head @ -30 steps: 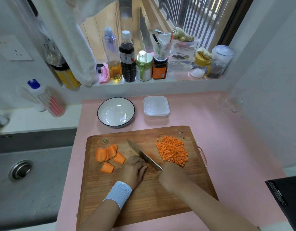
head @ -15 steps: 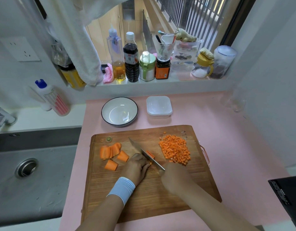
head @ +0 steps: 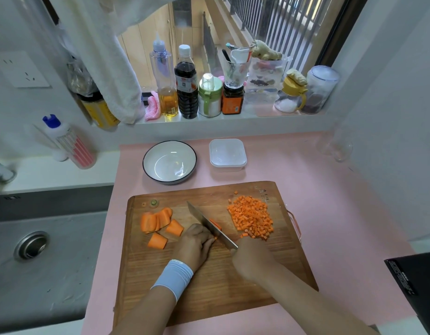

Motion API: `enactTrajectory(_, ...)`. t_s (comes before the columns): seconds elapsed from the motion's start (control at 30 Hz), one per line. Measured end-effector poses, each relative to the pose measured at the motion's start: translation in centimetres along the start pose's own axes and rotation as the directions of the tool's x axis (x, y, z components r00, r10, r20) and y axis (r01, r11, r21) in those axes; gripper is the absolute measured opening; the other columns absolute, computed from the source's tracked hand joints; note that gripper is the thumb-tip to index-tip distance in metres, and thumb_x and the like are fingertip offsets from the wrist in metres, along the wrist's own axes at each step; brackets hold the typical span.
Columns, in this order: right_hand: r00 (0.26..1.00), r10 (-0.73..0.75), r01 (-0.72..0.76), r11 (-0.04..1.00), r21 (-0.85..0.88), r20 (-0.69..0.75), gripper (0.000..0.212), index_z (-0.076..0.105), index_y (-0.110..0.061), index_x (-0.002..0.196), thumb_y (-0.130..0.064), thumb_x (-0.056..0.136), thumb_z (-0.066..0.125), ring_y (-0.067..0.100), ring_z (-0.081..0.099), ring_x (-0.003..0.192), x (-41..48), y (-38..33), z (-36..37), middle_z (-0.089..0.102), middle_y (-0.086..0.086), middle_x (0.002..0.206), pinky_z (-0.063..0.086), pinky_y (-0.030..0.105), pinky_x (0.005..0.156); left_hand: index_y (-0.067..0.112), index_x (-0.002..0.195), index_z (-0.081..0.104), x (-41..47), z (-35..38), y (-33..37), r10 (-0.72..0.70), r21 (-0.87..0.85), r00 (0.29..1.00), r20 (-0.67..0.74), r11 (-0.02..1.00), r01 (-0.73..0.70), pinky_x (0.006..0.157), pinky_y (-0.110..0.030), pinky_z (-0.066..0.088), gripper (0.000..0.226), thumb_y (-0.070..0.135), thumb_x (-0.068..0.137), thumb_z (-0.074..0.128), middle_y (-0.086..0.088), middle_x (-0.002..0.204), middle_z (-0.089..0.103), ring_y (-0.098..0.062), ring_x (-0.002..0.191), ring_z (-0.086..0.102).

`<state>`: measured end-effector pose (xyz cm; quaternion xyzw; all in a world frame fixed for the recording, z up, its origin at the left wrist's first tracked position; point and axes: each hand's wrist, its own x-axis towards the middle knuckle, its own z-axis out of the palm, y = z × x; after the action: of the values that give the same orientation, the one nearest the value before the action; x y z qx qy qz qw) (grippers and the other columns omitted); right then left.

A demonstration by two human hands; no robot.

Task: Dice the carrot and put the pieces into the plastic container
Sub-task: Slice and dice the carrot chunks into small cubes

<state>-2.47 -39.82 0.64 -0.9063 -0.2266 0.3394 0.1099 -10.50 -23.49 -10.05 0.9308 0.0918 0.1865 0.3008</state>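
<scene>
With the left hand [head: 194, 245], fingers curled and knuckles forward, holds a carrot piece [head: 215, 223] down on the cutting board [head: 209, 291]. Mostly hidden under those fingers; only a thin orange strip showing just past the knuckles, on the right side of the blade and touching it. Laid with its long axis from far left to near right, in line with the blade.

With the right hand [head: 251, 258], fist closed round the handle of the knife [head: 204, 220], handle itself buried in the grip. Tip pointing far left, handle near right, blade edge down on the carrot, flat against the left knuckles, between the two hands.

Right of the blade, near but apart: a heap of diced carrot [head: 251, 220] on the far right part of the board. Left of the left hand: uncut carrot chunks [head: 156, 222], just beside one another, close to the board's left edge.

Past the board's far edge, on the pink counter [head: 330, 213]: the plastic container [head: 227, 154], well apart from the heap, with a white bowl [head: 169, 162] just to its left. Round the left wrist, a pale blue wristband [head: 173, 276].
</scene>
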Motion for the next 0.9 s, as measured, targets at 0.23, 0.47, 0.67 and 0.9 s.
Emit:
enactTrajectory(0.23, 1.0, 0.009, -0.009, 0.999, 0.032, -0.002, 0.019, 0.058, -0.019, 0.084, -0.027, 0.1, 0.051, 0.018, 0.056, 0.072, 0.8, -0.5, -0.1, 0.055, -0.003, 0.076, 0.036, 0.026, 0.053, 0.017, 0.081, 0.075, -0.3, 0.3, -0.2, 0.027, 0.012, 0.999, -0.028, 1.0, -0.027, 0.083, -0.017, 0.044, 0.025, 0.03, 0.09, 0.056, 0.006, 0.087, 0.064, -0.008, 0.09, 0.055)
enactTrajectory(0.47, 1.0, -0.007, 0.007, 1.0, 0.028, -0.018, 0.022, 0.068, -0.013, 0.099, -0.027, 0.1, 0.051, 0.021, 0.059, 0.079, 0.4, -0.5, 0.0, 0.059, 0.0, 0.082, 0.042, 0.027, 0.061, 0.016, 0.079, 0.073, -0.3, 0.1, -0.3, 0.059, 0.029, 0.998, 0.0, 0.998, -0.059, 0.081, -0.017, 0.043, 0.026, 0.031, 0.089, 0.054, 0.004, 0.084, 0.062, -0.009, 0.087, 0.054)
enactTrajectory(0.67, 0.996, -0.063, 0.06, 0.997, -0.043, -0.059, 0.022, 0.069, -0.018, 0.098, -0.028, 0.099, 0.049, 0.023, 0.065, 0.086, -0.7, -0.7, 0.5, 0.065, 0.001, 0.09, 0.051, 0.032, 0.07, 0.018, 0.076, 0.073, 0.0, -0.3, -0.2, 0.041, 0.017, 0.999, 0.01, 0.999, -0.041, 0.081, -0.013, 0.039, 0.028, 0.034, 0.088, 0.053, 0.005, 0.082, 0.064, -0.007, 0.086, 0.052)
enactTrajectory(0.9, 0.998, -0.035, 0.035, 0.999, -0.003, -0.058, 0.021, 0.067, -0.015, 0.1, -0.029, 0.1, 0.051, 0.021, 0.064, 0.09, -1.7, -0.2, 0.4, 0.066, 0.002, 0.099, 0.046, 0.03, 0.069, 0.017, 0.076, 0.073, 0.0, -0.3, -0.1, 0.043, 0.001, 0.999, 0.002, 0.999, -0.043, 0.081, -0.016, 0.042, 0.028, 0.034, 0.088, 0.053, 0.005, 0.082, 0.064, -0.006, 0.086, 0.053)
